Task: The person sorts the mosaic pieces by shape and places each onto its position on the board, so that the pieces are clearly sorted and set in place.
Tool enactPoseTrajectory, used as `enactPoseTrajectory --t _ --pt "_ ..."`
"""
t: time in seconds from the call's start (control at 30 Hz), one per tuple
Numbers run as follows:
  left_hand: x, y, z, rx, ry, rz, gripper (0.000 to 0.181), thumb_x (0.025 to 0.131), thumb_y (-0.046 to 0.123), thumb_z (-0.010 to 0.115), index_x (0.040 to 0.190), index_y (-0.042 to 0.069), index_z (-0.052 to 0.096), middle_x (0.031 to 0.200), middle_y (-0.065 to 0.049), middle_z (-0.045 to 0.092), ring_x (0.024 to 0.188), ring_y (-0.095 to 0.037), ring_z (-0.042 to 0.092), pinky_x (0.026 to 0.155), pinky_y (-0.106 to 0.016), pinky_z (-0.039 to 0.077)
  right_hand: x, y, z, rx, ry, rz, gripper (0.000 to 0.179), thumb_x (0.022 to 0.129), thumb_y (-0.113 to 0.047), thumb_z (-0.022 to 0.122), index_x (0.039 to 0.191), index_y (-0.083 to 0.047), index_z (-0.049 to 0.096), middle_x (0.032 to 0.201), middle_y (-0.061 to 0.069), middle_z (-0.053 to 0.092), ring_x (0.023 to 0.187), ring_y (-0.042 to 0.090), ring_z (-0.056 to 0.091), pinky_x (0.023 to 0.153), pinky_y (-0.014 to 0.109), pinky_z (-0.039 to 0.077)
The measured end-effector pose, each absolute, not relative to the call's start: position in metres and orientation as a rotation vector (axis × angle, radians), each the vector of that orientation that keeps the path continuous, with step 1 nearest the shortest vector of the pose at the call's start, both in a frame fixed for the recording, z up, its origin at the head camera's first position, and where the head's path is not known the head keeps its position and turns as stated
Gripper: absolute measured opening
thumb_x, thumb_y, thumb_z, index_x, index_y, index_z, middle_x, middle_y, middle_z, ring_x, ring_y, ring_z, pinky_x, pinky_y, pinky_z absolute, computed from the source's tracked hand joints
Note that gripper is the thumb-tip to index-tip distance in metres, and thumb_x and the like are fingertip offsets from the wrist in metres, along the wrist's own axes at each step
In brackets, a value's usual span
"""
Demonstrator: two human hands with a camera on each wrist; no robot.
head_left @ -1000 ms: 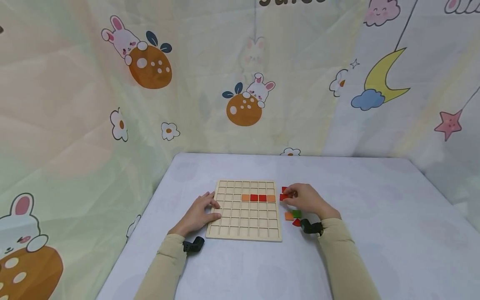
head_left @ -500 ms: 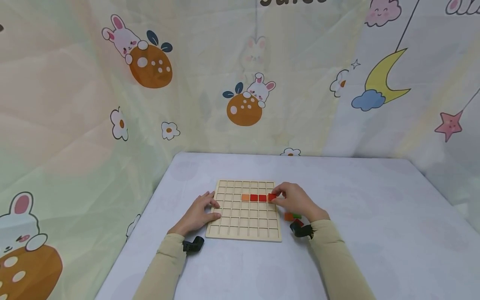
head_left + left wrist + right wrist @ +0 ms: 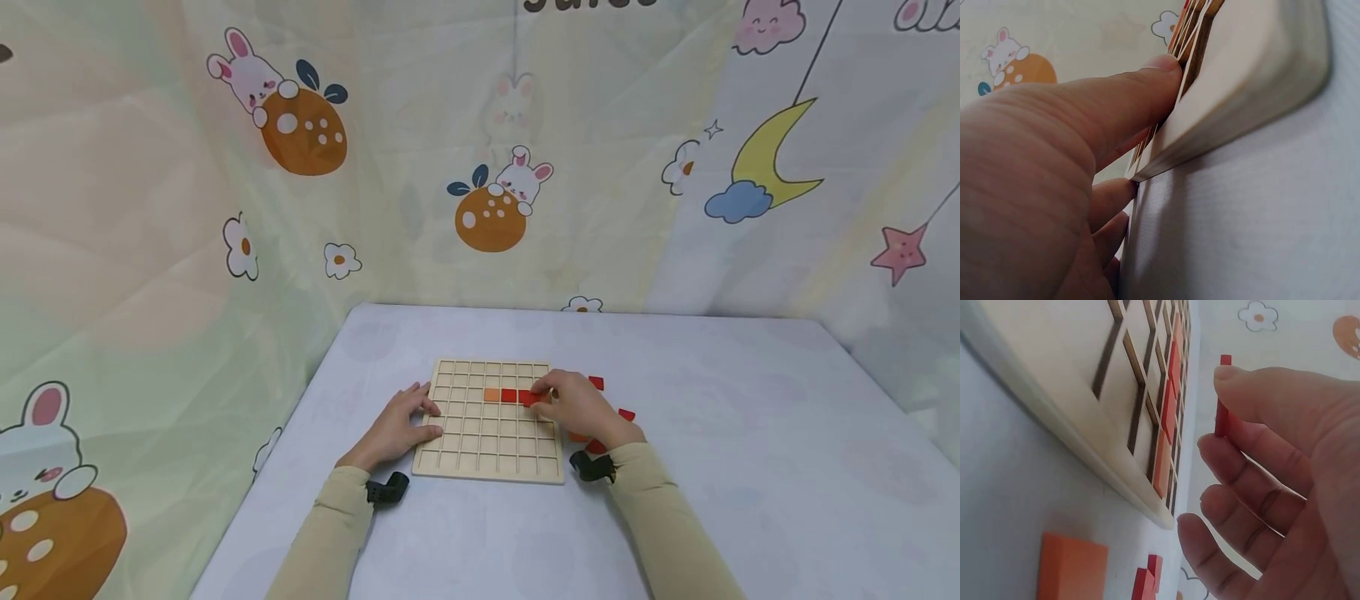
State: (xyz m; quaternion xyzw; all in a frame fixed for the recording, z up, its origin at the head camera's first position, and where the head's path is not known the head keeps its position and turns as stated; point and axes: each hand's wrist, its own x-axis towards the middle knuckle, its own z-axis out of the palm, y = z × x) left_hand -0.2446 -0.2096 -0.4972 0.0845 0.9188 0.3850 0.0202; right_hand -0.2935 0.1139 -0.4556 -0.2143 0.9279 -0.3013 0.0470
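My right hand (image 3: 581, 408) pinches a small red tile (image 3: 1222, 412) between thumb and index finger, above the right part of a wooden grid board (image 3: 487, 467). On the board, a row holds an orange tile (image 3: 491, 395), two red tiles, one of them (image 3: 508, 396) plainly seen, and another orange tile (image 3: 1161, 465), which my right hand hides in the head view. At the board's left edge rests my left hand (image 3: 393, 429). Its thumb lies on the rim and its other fingers are spread along the edge.
Loose pieces lie right of the board: a red tile (image 3: 596, 382), a second red one (image 3: 627, 414), a red triangular-looking piece (image 3: 596, 447) and an orange tile (image 3: 1072, 569), partly behind the right hand. A patterned cloth (image 3: 405, 167) hangs behind the white table (image 3: 712, 375).
From the loose pieces right of the board, my right hand has carried a red tile leftward over the row of tiles. My left hand has stayed on the board's edge.
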Motion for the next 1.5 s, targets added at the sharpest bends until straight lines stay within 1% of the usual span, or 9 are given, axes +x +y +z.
enactPoseTrajectory --t 0.1,0.27,0.47,0.67,0.83,0.97,1.23,1.5 --pt "-0.245 -0.21 -0.497 0.271 2.847 1.195 0.022 0.082 0.027 0.08 0.095 0.023 0.063 0.157 -0.009 0.032 0.149 -0.029 0.016 0.122 -0.051 0.007 -0.292 0.11 -0.456 -0.663 2.846 -0.927 0.026 0.085 -0.024 0.077 0.108 -0.015 0.072 0.097 -0.005 0.064 0.084 0.016 0.054 0.071 0.028 0.05" --pt "-0.247 -0.211 -0.498 0.285 2.85 1.202 0.022 0.082 0.028 0.079 0.095 0.023 0.063 0.157 -0.01 0.032 0.149 -0.03 0.017 0.122 -0.052 0.008 -0.291 0.101 -0.458 -0.71 2.883 -0.929 0.026 0.085 -0.026 0.077 0.108 -0.016 0.072 0.1 -0.006 0.065 0.082 0.015 0.054 0.072 0.028 0.049" --pt "-0.247 -0.213 -0.501 0.273 2.845 1.209 0.022 0.082 0.029 0.08 0.095 0.023 0.063 0.157 -0.009 0.032 0.149 -0.03 0.016 0.121 -0.053 0.008 -0.29 0.091 -0.461 -0.69 2.884 -0.892 0.03 0.086 -0.029 0.076 0.112 -0.016 0.071 0.105 -0.005 0.064 0.085 0.015 0.053 0.073 0.028 0.05" --pt "-0.248 -0.212 -0.5 0.29 2.847 1.207 0.022 0.082 0.029 0.08 0.096 0.023 0.063 0.157 -0.009 0.033 0.149 -0.03 0.017 0.121 -0.053 0.008 -0.29 0.088 -0.461 -0.667 2.928 -0.872 0.027 0.086 -0.027 0.076 0.11 -0.018 0.072 0.108 -0.005 0.064 0.09 0.016 0.054 0.08 0.03 0.052" --pt "-0.248 -0.212 -0.501 0.29 2.851 1.192 0.023 0.082 0.029 0.08 0.095 0.024 0.063 0.157 -0.009 0.032 0.149 -0.03 0.016 0.122 -0.052 0.008 -0.292 0.085 -0.462 -0.694 2.919 -0.849 0.027 0.085 -0.028 0.077 0.11 -0.017 0.071 0.102 -0.007 0.064 0.088 0.014 0.054 0.074 0.027 0.051" --pt "-0.247 -0.212 -0.502 0.302 2.847 1.195 0.023 0.082 0.029 0.08 0.096 0.023 0.063 0.158 -0.01 0.031 0.149 -0.03 0.016 0.122 -0.052 0.007 -0.294 0.081 -0.462 -0.739 2.926 -0.808 0.028 0.084 -0.029 0.077 0.109 -0.017 0.072 0.098 -0.008 0.064 0.088 0.012 0.055 0.076 0.026 0.052" --pt "-0.244 -0.211 -0.5 0.3 2.843 1.212 0.022 0.082 0.028 0.079 0.096 0.023 0.063 0.158 -0.01 0.031 0.149 -0.03 0.016 0.122 -0.052 0.007 -0.3 0.071 -0.46 -0.782 2.907 -0.84 0.026 0.085 -0.026 0.077 0.108 -0.016 0.071 0.098 -0.007 0.066 0.088 0.013 0.056 0.075 0.026 0.052" --pt "-0.245 -0.211 -0.5 0.3 2.839 1.226 0.022 0.082 0.028 0.08 0.095 0.024 0.063 0.157 -0.01 0.031 0.149 -0.031 0.016 0.121 -0.053 0.007 -0.305 0.061 -0.46 -0.829 2.905 -0.82 0.027 0.088 -0.026 0.073 0.112 -0.013 0.071 0.104 -0.004 0.067 0.091 0.013 0.06 0.082 0.029 0.054"
